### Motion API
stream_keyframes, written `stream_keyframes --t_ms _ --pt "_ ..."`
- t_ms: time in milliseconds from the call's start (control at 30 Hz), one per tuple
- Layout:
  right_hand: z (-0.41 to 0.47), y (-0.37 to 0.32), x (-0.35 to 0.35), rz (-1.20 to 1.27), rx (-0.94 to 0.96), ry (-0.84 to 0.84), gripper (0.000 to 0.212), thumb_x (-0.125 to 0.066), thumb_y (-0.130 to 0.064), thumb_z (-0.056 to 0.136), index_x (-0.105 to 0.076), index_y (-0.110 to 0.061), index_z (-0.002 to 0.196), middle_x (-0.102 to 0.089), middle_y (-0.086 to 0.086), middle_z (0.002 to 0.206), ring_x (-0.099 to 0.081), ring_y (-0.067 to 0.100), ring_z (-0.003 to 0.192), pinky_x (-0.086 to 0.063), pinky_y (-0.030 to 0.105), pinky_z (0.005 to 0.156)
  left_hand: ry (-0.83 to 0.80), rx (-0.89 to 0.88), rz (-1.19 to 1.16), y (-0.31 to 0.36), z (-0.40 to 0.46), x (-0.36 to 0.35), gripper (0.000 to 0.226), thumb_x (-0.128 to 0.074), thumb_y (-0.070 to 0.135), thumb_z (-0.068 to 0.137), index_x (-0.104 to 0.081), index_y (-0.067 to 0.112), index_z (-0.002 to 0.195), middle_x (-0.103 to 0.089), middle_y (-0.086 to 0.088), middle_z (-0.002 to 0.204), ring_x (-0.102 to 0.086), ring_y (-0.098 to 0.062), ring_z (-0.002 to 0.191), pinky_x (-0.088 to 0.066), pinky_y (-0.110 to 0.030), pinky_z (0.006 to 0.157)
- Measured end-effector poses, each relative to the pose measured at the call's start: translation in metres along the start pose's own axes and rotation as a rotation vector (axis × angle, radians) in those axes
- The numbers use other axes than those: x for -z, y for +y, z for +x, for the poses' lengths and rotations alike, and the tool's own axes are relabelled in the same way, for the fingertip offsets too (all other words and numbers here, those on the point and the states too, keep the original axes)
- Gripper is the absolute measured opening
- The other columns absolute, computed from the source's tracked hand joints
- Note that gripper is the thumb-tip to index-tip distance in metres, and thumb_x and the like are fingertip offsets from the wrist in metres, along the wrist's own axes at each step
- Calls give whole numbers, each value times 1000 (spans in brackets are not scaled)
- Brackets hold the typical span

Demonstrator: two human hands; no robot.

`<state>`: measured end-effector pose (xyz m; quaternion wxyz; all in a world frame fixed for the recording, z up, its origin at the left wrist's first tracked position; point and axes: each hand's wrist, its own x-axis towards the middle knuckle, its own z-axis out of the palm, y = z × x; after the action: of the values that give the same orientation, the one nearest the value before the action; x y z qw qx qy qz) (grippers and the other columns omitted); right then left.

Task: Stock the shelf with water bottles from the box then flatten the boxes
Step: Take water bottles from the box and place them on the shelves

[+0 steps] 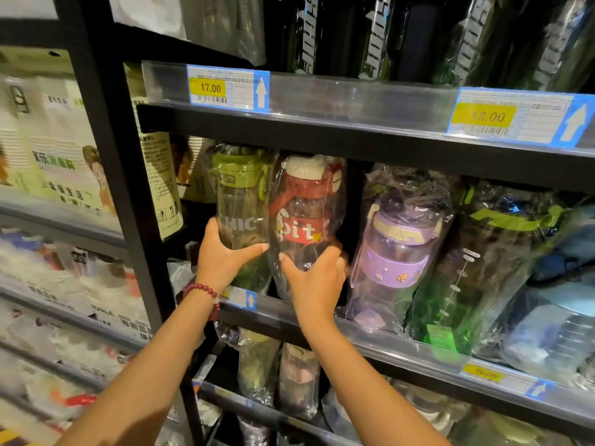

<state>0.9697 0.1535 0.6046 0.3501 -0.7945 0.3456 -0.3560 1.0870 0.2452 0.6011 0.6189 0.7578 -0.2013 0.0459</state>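
Two bagged water bottles stand upright at the left end of the middle shelf (pixel 370 336). My left hand (pixel 222 259) grips the green-lidded clear bottle (pixel 241 201) round its lower body. My right hand (pixel 314 281) grips the red bottle (pixel 306 217) with the white cap, fingers curled round its base. The two bottles touch side by side. No box is in view.
A purple bottle (pixel 399 249) and a green-handled clear bottle (pixel 483 268) lean to the right on the same shelf. Dark bottles (pixel 380 37) fill the shelf above, more bagged bottles (pixel 277 375) the shelf below. A black upright post (pixel 128 194) borders the left, with paper-cup packs (pixel 58 149) beyond.
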Motion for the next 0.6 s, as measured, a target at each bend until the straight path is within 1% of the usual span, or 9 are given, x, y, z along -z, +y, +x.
stream_keyframes --t_ms 67,167,200,267,333,400,467,533,600 --pt "0 1 2 6 -3 -33 54 -70 -46 79 -41 -7 101 -41 5 100 -45 27 102 -40 36 87 -9 11 17 2 -2 1 90 -88 36 56 -41 17 131 -55 1 124 -53 -17 114 -45 -42 100" --pt "-2 3 4 40 23 -82 55 -70 -42 80 -41 -5 108 -40 7 108 -41 27 107 -40 40 92 -24 38 48 5 -6 2 115 -85 55 47 -32 17 141 -49 -1 136 -48 -19 124 -41 -45 104" --pt "-4 4 4 48 43 -95 56 -69 -41 81 -40 -4 111 -40 8 112 -39 27 110 -39 41 95 -33 56 66 5 -7 3 119 -84 56 48 -27 17 144 -45 -1 141 -44 -19 128 -39 -45 106" --pt "-10 7 4 68 75 -118 63 -68 -37 83 -35 -3 125 -37 11 124 -34 28 118 -36 41 100 -38 58 90 7 -15 4 114 -85 47 56 -23 16 147 -40 -1 145 -40 -19 132 -36 -43 108" --pt "-17 10 7 89 109 -146 78 -66 -33 84 -22 -4 141 -28 12 137 -25 29 128 -31 41 107 -22 42 113 7 -24 3 106 -84 41 62 -25 15 146 -40 0 144 -41 -18 130 -37 -38 108" --pt "-26 12 14 106 142 -191 88 -65 -29 85 -8 -6 149 -14 13 149 -14 30 137 -24 44 112 0 46 147 9 -39 4 101 -82 40 66 -25 14 146 -41 1 141 -42 -16 128 -36 -35 107" --pt "-38 18 24 135 175 -256 91 -63 -27 87 -1 -9 151 -2 11 155 -4 27 143 -18 43 116 18 18 240 15 -62 6 91 -78 44 70 -32 16 143 -43 6 134 -42 -12 123 -36 -34 106" --pt "-54 29 41 145 239 -307 85 -63 -25 88 -7 -12 151 -3 9 156 -4 25 144 -16 36 116 41 -21 408 21 -94 8 83 -74 47 73 -37 18 142 -43 -1 139 -43 -17 127 -39 -36 104" --pt "-72 44 61 131 354 -339 75 -62 -23 87 -20 -11 149 -15 11 154 -13 24 143 -15 25 112 77 -51 551 27 -138 9 78 -72 39 78 -36 15 143 -41 -6 143 -41 -23 129 -37 -37 103"
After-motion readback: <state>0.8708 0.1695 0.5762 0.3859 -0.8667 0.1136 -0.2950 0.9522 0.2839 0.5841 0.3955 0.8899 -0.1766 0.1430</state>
